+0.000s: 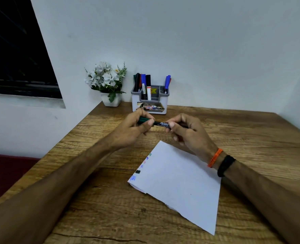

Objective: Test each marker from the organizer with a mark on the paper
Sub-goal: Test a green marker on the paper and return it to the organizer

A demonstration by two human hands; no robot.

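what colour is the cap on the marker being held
Green: the cap, gripped by the left hand, shows in the head view.

I see my left hand [137, 125] gripping the green cap [143, 120] end of a marker [160, 123] while my right hand [186, 132] holds its black barrel, above the table [251, 131]. The paper [181, 184], colour marks along its left edge, lies below; the organizer [150, 101] stands beyond, beside a flower pot [110, 101]

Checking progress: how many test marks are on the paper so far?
6, in a column along the paper's left edge: green at the top, then blue, red, blue, black, and light blue nearest. The small ones are blurry; some may be hidden.
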